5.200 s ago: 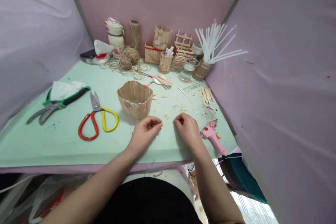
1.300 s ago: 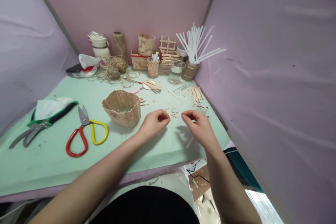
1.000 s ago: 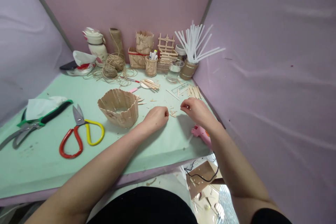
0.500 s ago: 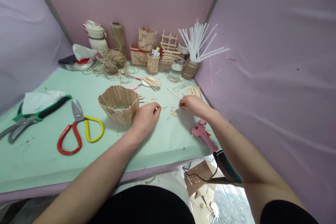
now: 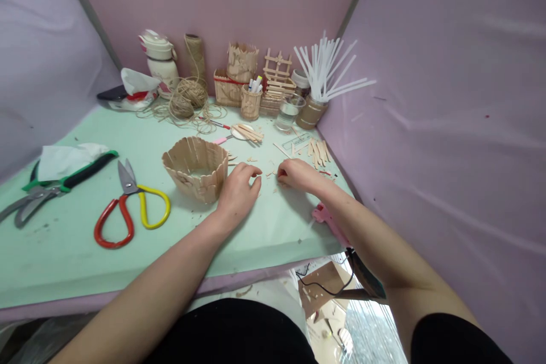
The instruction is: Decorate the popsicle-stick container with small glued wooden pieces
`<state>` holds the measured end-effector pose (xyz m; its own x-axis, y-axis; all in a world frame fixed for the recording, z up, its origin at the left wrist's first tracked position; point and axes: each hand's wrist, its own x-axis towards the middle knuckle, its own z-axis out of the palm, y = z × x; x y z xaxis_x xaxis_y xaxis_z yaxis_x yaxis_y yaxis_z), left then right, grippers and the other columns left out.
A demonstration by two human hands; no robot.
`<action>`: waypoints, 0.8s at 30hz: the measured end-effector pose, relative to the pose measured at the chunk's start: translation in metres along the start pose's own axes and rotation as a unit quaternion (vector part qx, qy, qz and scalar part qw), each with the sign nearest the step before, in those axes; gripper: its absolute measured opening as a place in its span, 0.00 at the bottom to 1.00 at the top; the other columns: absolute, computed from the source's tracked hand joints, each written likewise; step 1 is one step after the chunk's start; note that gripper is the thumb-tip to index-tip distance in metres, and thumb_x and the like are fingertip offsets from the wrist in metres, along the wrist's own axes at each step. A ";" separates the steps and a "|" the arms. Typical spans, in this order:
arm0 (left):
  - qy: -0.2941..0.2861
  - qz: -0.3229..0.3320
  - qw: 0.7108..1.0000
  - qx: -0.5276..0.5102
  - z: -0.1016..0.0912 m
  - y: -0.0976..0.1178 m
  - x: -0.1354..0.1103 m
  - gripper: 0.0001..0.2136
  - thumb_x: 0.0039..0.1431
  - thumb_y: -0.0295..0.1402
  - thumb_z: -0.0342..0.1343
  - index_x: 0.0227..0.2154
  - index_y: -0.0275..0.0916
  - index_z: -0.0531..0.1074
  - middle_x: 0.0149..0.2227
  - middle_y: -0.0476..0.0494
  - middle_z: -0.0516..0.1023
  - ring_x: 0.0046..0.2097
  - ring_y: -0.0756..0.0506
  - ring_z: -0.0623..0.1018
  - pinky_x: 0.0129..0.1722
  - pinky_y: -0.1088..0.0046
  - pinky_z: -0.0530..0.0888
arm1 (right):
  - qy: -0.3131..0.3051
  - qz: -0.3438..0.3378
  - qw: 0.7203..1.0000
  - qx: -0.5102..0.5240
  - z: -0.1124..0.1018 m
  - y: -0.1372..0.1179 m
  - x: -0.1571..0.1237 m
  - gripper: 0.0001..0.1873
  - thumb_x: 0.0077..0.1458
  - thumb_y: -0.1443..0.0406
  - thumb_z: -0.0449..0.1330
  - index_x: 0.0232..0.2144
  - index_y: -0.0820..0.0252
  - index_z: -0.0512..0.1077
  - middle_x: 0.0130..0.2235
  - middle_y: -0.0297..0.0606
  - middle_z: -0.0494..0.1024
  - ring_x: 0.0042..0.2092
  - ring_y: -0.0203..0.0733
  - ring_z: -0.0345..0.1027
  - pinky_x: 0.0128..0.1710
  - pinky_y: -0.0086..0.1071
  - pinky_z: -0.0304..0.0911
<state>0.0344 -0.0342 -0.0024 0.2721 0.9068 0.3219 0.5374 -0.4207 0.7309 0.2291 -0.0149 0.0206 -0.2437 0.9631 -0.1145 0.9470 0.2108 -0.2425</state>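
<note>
My left hand [image 5: 239, 189] rests on the table beside a basket-like box of wooden craft sticks [image 5: 194, 185]. Its thumb and forefinger stand apart, with nothing visible between them. To the right, my right hand [image 5: 296, 174] is lowered over the table with its fingers curled together, where small wood chips [image 5: 270, 173] lie scattered. Whatever those fingertips pinch is hidden beneath the hand. A pink glue gun [image 5: 326, 216] lies partly covered by my right forearm. Broken stick pieces [image 5: 319, 152] are spread just beyond the right hand.
Red-and-yellow-handled scissors [image 5: 132, 199] and green-and-black pruning shears [image 5: 63, 182] lie at left. Along the back stand a white bottle [image 5: 162, 65], tangled twine [image 5: 187, 98], stick-made containers [image 5: 242, 62], a cup of water [image 5: 288, 114] and a jar [image 5: 311, 114] of white glue sticks.
My right hand has moved left and slightly nearer, covering chips that showed before. The left thumb and forefinger have parted. The glue gun is now more hidden by my forearm.
</note>
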 end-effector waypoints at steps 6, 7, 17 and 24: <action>-0.016 -0.091 0.986 -0.140 0.003 0.001 0.007 0.07 0.53 0.35 0.55 0.32 0.39 0.76 0.34 0.46 0.77 0.29 0.49 0.70 0.34 0.71 0.68 | 0.031 0.028 0.989 0.140 -0.021 -0.007 -0.007 0.08 0.50 0.65 0.56 0.27 0.60 0.75 0.26 0.34 0.76 0.26 0.34 0.63 0.24 0.27 0.53; -0.027 -0.120 0.976 -0.179 0.005 0.001 0.008 0.08 0.52 0.37 0.56 0.31 0.39 0.76 0.34 0.46 0.77 0.29 0.49 0.70 0.33 0.71 0.68 | 0.038 0.039 0.979 0.197 -0.025 -0.012 -0.010 0.08 0.50 0.63 0.57 0.27 0.60 0.75 0.25 0.33 0.75 0.24 0.33 0.62 0.23 0.27 0.53; -0.053 -0.198 0.918 -0.341 0.011 0.005 0.008 0.10 0.46 0.41 0.60 0.25 0.38 0.74 0.18 0.54 0.66 0.20 0.53 0.62 0.21 0.76 0.58 | 0.017 0.087 0.915 0.394 -0.025 -0.039 -0.021 0.06 0.48 0.66 0.59 0.22 0.60 0.75 0.22 0.33 0.74 0.22 0.32 0.60 0.21 0.27 0.53; -0.023 -0.212 0.929 -0.303 0.005 0.006 0.008 0.11 0.45 0.41 0.60 0.27 0.39 0.75 0.20 0.53 0.70 0.21 0.53 0.64 0.22 0.75 0.61 | 0.063 -0.006 0.997 -0.038 -0.020 0.008 -0.022 0.10 0.54 0.72 0.55 0.31 0.61 0.76 0.35 0.40 0.78 0.35 0.39 0.68 0.34 0.29 0.56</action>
<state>0.0442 -0.0298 0.0015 0.1809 0.9795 -0.0883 0.0595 0.0787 0.9951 0.2457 -0.0309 0.0400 -0.2318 0.9727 0.0102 0.9585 0.2302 -0.1683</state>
